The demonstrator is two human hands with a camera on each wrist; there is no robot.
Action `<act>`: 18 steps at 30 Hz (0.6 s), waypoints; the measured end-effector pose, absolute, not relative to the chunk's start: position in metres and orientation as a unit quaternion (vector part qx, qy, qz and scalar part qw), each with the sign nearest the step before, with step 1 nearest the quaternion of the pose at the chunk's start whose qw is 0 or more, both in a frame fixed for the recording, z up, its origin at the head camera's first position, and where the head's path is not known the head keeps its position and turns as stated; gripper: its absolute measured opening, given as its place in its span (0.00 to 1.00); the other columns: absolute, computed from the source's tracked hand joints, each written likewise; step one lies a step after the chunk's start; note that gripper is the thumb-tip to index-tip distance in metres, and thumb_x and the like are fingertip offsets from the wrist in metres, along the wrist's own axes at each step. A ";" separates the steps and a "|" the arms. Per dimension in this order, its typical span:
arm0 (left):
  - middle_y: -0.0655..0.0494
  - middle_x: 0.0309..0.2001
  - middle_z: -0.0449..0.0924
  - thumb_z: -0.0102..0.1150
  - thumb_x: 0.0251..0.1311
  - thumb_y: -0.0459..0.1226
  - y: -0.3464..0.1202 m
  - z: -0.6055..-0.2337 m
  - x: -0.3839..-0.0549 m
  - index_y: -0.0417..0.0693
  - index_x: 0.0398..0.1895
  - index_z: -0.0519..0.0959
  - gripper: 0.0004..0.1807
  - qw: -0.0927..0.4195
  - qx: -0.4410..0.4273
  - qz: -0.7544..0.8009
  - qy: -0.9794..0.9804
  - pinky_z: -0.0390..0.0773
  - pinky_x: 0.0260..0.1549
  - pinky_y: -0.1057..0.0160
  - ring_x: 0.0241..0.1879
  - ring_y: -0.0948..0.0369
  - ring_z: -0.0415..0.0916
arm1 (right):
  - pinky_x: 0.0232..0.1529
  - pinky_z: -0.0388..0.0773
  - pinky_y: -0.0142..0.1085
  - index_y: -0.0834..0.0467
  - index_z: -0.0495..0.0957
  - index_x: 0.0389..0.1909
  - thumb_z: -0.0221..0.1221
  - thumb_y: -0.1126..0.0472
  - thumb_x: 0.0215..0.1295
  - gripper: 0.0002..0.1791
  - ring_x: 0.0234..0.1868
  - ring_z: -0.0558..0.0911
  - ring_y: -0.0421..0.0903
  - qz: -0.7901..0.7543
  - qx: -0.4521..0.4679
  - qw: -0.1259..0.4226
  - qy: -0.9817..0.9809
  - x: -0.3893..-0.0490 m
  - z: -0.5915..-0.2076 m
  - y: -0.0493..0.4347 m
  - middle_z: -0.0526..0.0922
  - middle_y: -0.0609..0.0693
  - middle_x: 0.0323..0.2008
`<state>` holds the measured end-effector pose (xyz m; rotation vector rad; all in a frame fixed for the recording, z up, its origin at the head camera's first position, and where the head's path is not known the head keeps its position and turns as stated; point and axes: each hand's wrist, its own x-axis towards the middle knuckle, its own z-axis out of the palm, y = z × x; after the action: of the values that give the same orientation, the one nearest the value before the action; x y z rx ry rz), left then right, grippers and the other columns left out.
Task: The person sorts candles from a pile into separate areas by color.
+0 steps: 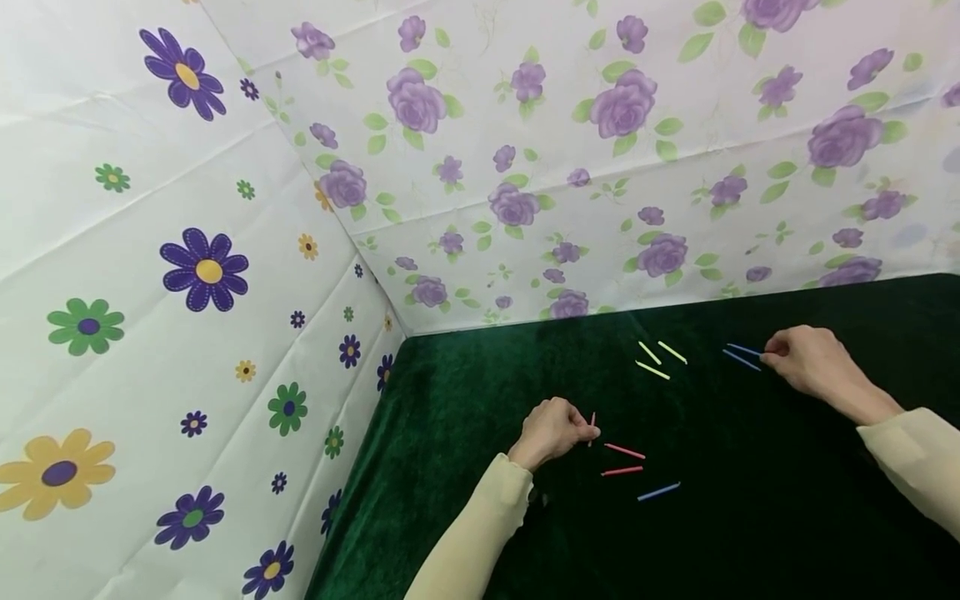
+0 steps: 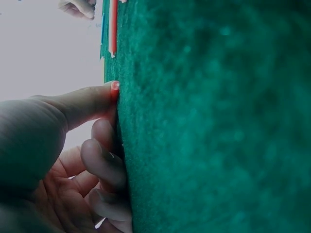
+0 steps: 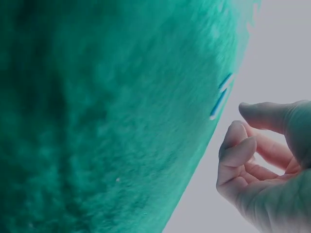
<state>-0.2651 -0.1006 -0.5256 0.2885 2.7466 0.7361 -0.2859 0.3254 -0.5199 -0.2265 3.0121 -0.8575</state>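
Observation:
Between its thumb and index finger, my left hand [image 1: 551, 431] pinches a thin red candle [image 2: 115, 91], held close to the green cloth. Right of that hand lie two more red candles [image 1: 625, 451], with a blue candle [image 1: 658, 492] nearer to me. At the right, my right hand [image 1: 813, 364] hovers beside two blue candles [image 1: 741, 360] lying almost parallel. In the right wrist view its thumb and index finger [image 3: 265, 116] stand apart with nothing between them. Three yellow candles [image 1: 652, 370] lie on the cloth, left of the blue pair.
A dark green velvet cloth [image 1: 465, 392] covers the table. Behind it hangs a white sheet with purple roses [image 1: 513, 204], and at the left a white sheet with daisies [image 1: 204, 271]. The two sheets meet at the table's back left corner.

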 end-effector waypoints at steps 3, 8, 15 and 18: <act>0.66 0.26 0.81 0.75 0.68 0.52 -0.102 -0.526 -0.264 0.59 0.22 0.88 0.17 0.140 0.099 0.257 0.951 0.66 0.24 0.65 0.22 0.65 0.68 | 0.33 0.79 0.44 0.74 0.84 0.52 0.60 0.62 0.78 0.17 0.32 0.83 0.49 -0.276 -0.085 -0.001 0.957 -0.278 -0.515 0.316 0.89 0.65 0.40; 0.67 0.26 0.80 0.75 0.68 0.52 -0.101 -0.526 -0.264 0.60 0.21 0.88 0.17 0.141 0.094 0.252 0.953 0.66 0.24 0.64 0.22 0.65 0.68 | 0.29 0.73 0.37 0.73 0.84 0.53 0.61 0.62 0.79 0.16 0.28 0.77 0.43 -0.285 -0.106 -0.004 0.953 -0.264 -0.508 0.301 0.89 0.60 0.37; 0.67 0.27 0.80 0.75 0.67 0.52 -0.100 -0.524 -0.264 0.60 0.21 0.89 0.17 0.137 0.100 0.252 0.953 0.65 0.25 0.64 0.22 0.64 0.67 | 0.30 0.71 0.34 0.71 0.86 0.52 0.63 0.64 0.77 0.13 0.28 0.75 0.41 -0.274 -0.136 -0.015 0.952 -0.247 -0.497 0.285 0.89 0.57 0.38; 0.67 0.27 0.80 0.75 0.67 0.52 -0.100 -0.524 -0.264 0.60 0.21 0.88 0.17 0.138 0.096 0.252 0.953 0.65 0.25 0.64 0.22 0.64 0.67 | 0.29 0.72 0.33 0.69 0.87 0.51 0.64 0.65 0.76 0.12 0.27 0.74 0.38 -0.279 -0.146 -0.018 0.949 -0.239 -0.493 0.280 0.89 0.54 0.37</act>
<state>-0.2642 -0.0999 -0.5238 0.2781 2.7559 0.7302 -0.2392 0.2796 -0.4934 -0.4639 3.0167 -0.8853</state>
